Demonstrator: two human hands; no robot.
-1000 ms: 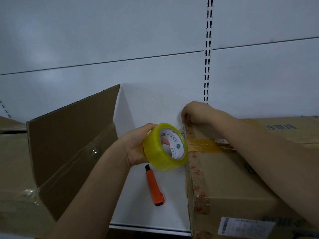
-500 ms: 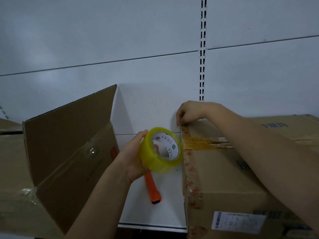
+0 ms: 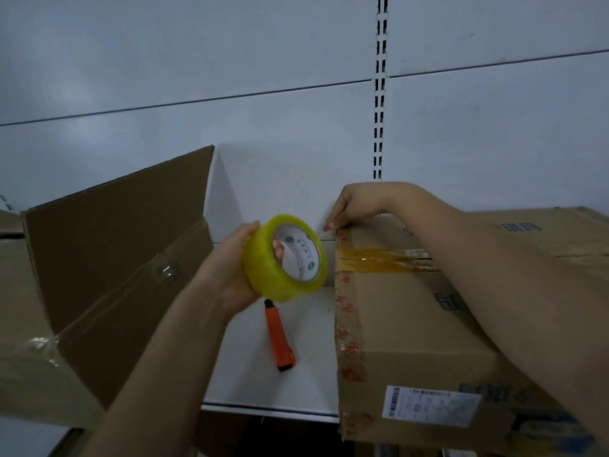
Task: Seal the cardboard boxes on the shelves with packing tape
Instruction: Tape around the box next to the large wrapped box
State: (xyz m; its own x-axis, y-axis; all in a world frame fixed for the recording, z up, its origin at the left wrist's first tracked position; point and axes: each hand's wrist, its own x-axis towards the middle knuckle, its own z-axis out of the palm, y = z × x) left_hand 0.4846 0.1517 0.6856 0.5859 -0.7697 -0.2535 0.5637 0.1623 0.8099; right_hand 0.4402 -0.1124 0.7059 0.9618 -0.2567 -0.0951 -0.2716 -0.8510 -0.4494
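Note:
My left hand grips a yellowish roll of clear packing tape, held in the air just left of the closed cardboard box on the right. My right hand reaches over that box and its fingertips press down at the box's far left top corner. A band of brownish tape runs across the box's top seam and over its left edge. A second cardboard box stands on the left with one flap raised.
An orange utility knife lies on the white shelf between the two boxes, below the roll. The white back panel has a slotted upright. The shelf's front edge runs below the knife.
My left hand has tilted and carried the roll slightly up and toward the right box. My right hand stays at the far corner, and the view has drifted a little.

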